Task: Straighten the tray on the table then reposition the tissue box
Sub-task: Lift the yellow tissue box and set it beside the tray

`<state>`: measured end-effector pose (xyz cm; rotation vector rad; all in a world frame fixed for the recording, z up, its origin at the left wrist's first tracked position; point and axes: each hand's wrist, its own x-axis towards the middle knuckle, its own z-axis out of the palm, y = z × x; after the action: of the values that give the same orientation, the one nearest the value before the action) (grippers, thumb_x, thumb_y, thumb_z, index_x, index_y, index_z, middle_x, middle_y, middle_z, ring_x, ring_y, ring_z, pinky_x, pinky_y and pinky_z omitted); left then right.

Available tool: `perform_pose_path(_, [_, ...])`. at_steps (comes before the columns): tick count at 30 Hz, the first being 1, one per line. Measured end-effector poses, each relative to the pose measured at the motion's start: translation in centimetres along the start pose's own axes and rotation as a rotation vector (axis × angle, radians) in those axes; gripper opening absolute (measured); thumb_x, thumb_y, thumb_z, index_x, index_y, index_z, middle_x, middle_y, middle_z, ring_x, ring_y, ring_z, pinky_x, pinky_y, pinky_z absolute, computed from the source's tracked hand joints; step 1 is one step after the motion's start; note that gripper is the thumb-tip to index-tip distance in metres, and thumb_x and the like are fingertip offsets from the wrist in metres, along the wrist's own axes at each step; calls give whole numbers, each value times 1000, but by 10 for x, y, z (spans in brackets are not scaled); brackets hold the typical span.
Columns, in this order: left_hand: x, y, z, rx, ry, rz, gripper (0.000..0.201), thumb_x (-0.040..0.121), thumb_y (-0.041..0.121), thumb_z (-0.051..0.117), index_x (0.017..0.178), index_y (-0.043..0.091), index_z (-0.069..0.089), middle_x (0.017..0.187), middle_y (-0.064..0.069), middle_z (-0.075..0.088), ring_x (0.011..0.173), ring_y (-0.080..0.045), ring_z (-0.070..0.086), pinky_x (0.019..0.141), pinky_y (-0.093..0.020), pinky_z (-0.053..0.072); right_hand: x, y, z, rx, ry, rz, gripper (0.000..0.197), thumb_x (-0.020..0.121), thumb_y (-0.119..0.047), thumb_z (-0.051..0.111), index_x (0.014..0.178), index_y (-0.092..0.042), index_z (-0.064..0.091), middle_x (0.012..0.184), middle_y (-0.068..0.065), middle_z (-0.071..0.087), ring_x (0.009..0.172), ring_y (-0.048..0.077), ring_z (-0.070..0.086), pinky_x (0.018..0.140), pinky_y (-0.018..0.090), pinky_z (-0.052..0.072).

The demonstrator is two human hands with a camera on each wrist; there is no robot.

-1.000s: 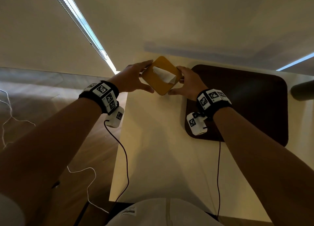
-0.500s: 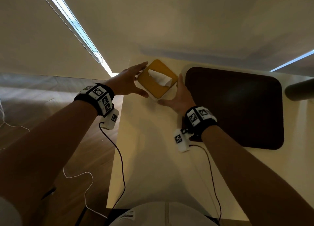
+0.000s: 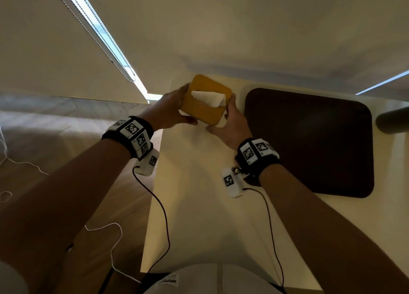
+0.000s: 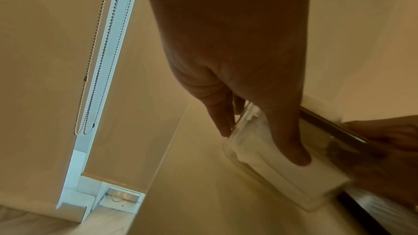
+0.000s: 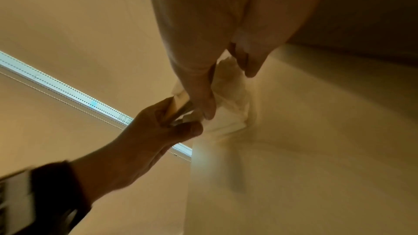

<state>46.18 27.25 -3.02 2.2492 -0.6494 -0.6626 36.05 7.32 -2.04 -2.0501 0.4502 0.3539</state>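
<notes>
Gripping the tissue box (image 3: pixel 204 103) from both sides, the left hand (image 3: pixel 164 112) and right hand (image 3: pixel 230 125) hold it. The tray (image 3: pixel 309 143) lies at three o'clock on the desk (image 3: pixel 199 205).

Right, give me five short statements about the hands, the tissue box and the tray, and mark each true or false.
1. Both hands hold the tissue box. True.
2. The tissue box sits on the dark tray. False: it is left of the tray, over the bare table.
3. A white tissue sticks out of the box's top. True.
4. The right hand rests flat on the tray. False: its grip is on the box's right side.
5. The left hand hangs idle off the table. False: it grips the box's left side.
</notes>
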Motion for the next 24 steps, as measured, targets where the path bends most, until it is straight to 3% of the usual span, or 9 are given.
perform_pose_path(7, [-5, -4, 21, -188, 137, -7, 106, 74, 29, 87, 158, 28, 23, 144, -2, 54, 123, -13, 56, 84, -8, 51, 26, -9, -30, -81, -139, -64, 121, 72, -13, 83, 155, -19, -5, 148, 8, 45, 133, 21, 47, 102, 31, 45])
perform_pose_path(10, [-2, -5, 26, -210, 150, -25, 108, 72, 28, 88, 159, 28, 23, 142, -3, 55, 122, -14, 58, 87, -14, 54, 28, -6, -31, -76, -135, -61, 118, 72, -10, 82, 155, -20, -3, 147, 8, 46, 131, 20, 48, 95, 24, 44])
perform_pose_path(14, [1, -8, 27, -195, 147, -25, 108, 72, 29, 89, 158, 27, 23, 140, -4, 57, 122, -16, 59, 87, -16, 54, 30, -2, -30, -71, -124, -72, 116, 72, -11, 82, 155, -20, 1, 147, 7, 45, 132, 19, 47, 96, 24, 44])
perform_pose_path(18, [3, -13, 28, -168, 144, -37, 108, 73, 32, 87, 159, 29, 21, 143, -4, 55, 126, -17, 56, 79, -4, 47, 32, -1, -29, -61, -129, -75, 116, 71, -10, 82, 155, -22, 2, 145, 7, 47, 131, 19, 49, 98, 27, 45])
perform_pose_path(24, [1, -15, 29, -161, 149, -30, 108, 74, 31, 86, 159, 30, 19, 143, -5, 54, 126, -17, 56, 80, -5, 45, 34, 1, -27, -72, -117, -76, 116, 72, -11, 82, 155, -21, 2, 146, 7, 47, 131, 20, 48, 97, 26, 44])
